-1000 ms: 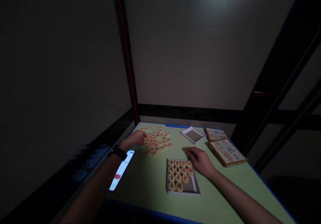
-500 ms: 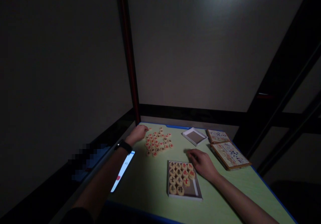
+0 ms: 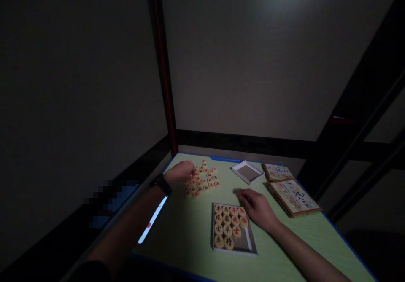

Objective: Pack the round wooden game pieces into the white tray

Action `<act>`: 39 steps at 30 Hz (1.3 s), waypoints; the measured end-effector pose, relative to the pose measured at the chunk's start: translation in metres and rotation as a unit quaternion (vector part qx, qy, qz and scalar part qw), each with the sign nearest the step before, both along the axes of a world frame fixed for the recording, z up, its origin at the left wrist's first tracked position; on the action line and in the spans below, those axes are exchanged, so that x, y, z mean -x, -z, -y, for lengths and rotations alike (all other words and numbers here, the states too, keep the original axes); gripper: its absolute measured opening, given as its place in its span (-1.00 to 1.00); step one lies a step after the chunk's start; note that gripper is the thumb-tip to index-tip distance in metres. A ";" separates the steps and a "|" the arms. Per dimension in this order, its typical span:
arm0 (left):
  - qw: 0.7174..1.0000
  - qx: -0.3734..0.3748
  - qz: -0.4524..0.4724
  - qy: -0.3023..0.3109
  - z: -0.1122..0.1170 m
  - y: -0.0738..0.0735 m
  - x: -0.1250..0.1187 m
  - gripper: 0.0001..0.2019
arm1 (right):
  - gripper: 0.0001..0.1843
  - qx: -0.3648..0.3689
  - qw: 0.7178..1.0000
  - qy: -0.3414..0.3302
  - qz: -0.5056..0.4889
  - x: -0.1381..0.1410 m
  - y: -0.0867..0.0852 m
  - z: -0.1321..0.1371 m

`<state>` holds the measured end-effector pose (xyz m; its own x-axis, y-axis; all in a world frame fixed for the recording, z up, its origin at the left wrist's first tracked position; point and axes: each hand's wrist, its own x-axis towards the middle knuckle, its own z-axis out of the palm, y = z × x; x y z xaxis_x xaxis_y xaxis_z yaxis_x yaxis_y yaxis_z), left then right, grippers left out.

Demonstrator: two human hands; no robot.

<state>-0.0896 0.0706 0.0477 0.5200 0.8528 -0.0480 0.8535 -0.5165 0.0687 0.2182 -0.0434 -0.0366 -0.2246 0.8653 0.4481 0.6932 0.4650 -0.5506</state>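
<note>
My left hand (image 3: 182, 171), with a dark band on its wrist, is over the upper left of a loose group of xiangqi pieces (image 3: 202, 181). Its fingers are curled downward, and anything in them is hidden. My right hand (image 3: 257, 208) lies on the table beside the right edge of an open box (image 3: 232, 251). Its fingers are bent together; I cannot make out whether something is in them. Rows of round pieces with black and red characters fill most of that box, with bare bottom showing at its lower right.
An open white tray (image 3: 234, 169) stands near the far edge of the green table (image 3: 186, 235). Two decorated boxes (image 3: 297, 195) lie at the right. A lit phone (image 3: 152, 223) is by the left edge, partly under my left forearm. Walls enclose the far and left sides.
My left hand has moved right, from the far left edge of the loose pieces to over them. My right hand stays beside the box. The view has shifted slightly.
</note>
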 end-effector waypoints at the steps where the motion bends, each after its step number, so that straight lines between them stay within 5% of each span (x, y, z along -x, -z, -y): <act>1: 1.000 -0.004 -0.005 -0.001 0.001 -0.001 -0.001 -0.69 | -0.68 -0.001 1.000 0.000 -0.001 0.000 0.000 0.000; 14: 0.996 0.001 -0.062 -0.068 0.001 0.000 -0.009 -0.69 | -0.70 -0.005 1.000 -0.001 -0.016 0.001 -0.001 0.000; 39: 0.997 0.000 -0.056 -0.054 0.001 -0.012 -0.046 -0.70 | -0.70 0.000 1.000 0.005 -0.013 0.000 0.002 0.000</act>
<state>-0.0433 0.0699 0.0592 0.4173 0.9032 -0.0999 0.9061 -0.4220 -0.0298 0.2178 -0.0431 -0.0384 -0.2037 0.8677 0.4534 0.6835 0.4576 -0.5687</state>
